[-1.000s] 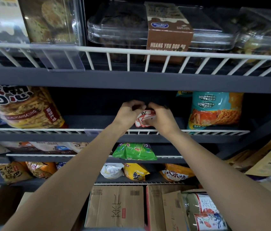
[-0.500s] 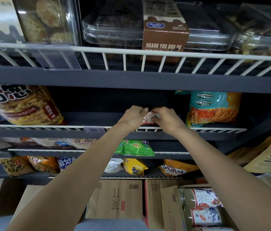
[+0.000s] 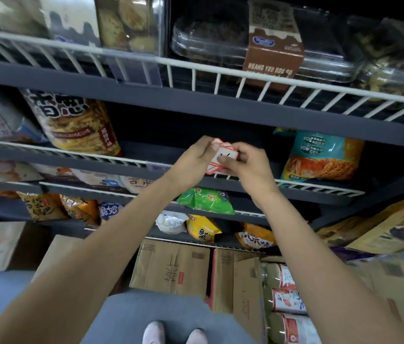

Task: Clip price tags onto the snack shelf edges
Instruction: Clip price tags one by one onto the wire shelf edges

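Left hand [image 3: 196,158] and right hand [image 3: 245,162] close together, both pinching a red-striped price tag [image 3: 222,157]. Held just above the white wire shelf edge [image 3: 320,187], beside a teal snack bag [image 3: 322,157].

We see the price tags [image 3: 222,157], small white cards with red-striped borders, bunched as a small stack just above the white wire shelf edge [image 3: 126,160] of the middle shelf. The front card faces us, tilted, with a dark handwritten mark on it.
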